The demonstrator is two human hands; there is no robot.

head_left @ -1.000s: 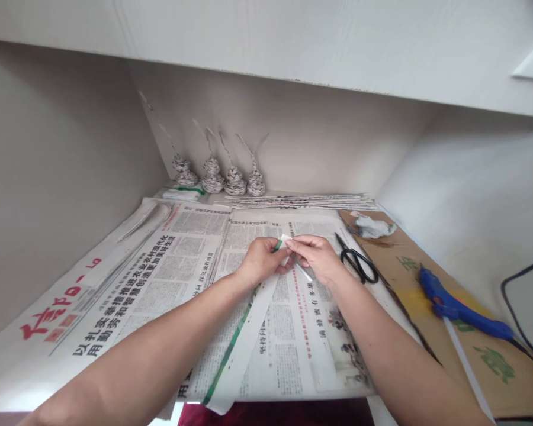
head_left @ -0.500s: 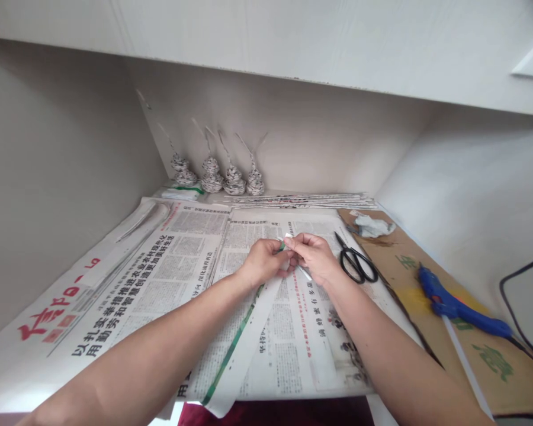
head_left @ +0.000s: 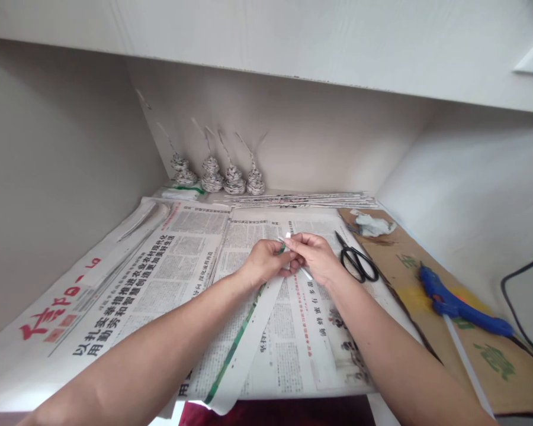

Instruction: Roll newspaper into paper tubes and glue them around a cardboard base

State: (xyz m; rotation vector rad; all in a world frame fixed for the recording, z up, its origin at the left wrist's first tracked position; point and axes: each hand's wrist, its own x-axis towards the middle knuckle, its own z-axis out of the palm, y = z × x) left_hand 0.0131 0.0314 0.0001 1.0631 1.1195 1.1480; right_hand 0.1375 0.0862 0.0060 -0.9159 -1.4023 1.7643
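Note:
A long white paper strip with a green band along one edge runs from my hands down to the front edge of the newspaper. My left hand is closed on the upper end of this strip. Close against it, my right hand pinches the same end between thumb and fingers. A small white tip pokes out above the fingers, and a thin white rod or rolled end shows below my right hand. The fingers partly hide where the paper meets it.
Black scissors lie right of my right hand. A blue glue gun rests on cardboard, with a crumpled white wad farther back. Thin paper sticks and several gourd-shaped woven paper pieces stand along the back wall.
My fingers have shifted only slightly at the strip's end, both hands staying together in the same place. The strip's lower end has moved a little to the right.

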